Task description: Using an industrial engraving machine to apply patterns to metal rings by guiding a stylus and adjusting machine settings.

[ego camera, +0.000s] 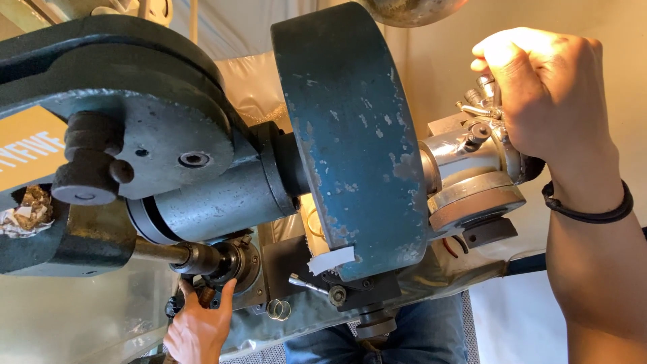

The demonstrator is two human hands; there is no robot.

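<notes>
A heavy dark grey machine fills the view, with a chipped blue wheel guard (350,141) in the middle. My right hand (546,94) is closed over a small metal handle on the shiny steel head (465,162) at the machine's right end. My left hand (199,323) reaches up from below, fingers and thumb on the dark round chuck (232,263) at the tip of a steel spindle (162,253). A black band (586,209) circles my right wrist.
A grey arm with a round knob (87,168) juts out at the left. Crumpled foil (23,212) lies at the far left edge. A white tape tag (330,259) hangs under the blue guard. Blue-trousered legs (404,337) show below.
</notes>
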